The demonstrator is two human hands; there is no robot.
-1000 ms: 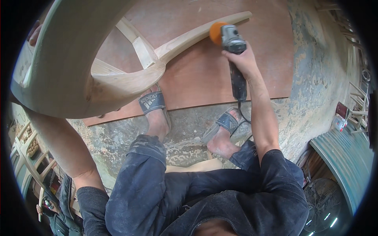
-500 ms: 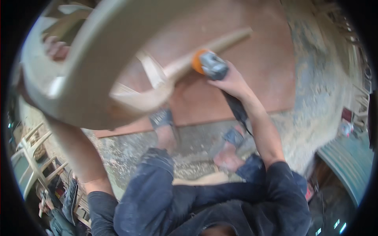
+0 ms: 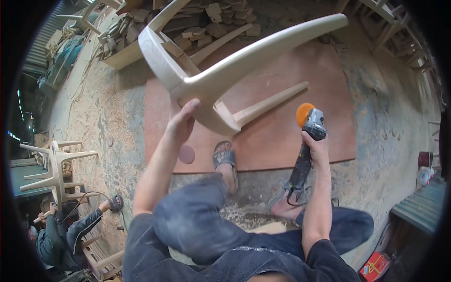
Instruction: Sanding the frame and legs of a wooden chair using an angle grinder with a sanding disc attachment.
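My left hand [image 3: 182, 123] grips the underside of a pale unfinished wooden chair frame [image 3: 221, 70], which is tipped up in the air with its legs pointing right. My right hand [image 3: 317, 148] is closed around the body of a grey angle grinder [image 3: 307, 141] with an orange sanding disc [image 3: 304, 113] at its top. The disc is off the wood, to the right of the chair's lower leg [image 3: 272, 100]. My sandalled feet rest on the edge of a reddish-brown board [image 3: 291, 141].
A round sanding pad [image 3: 187, 153] lies on the board near my left foot. Offcut wood is piled at the top [image 3: 206, 23]. Another person [image 3: 70, 230] sits at lower left beside a chair frame [image 3: 54, 169]. Sawdust covers the concrete floor.
The chair frame has swung away from the camera and turned, its legs now pointing right. The grinder has come off the chair leg and moved down to the right.
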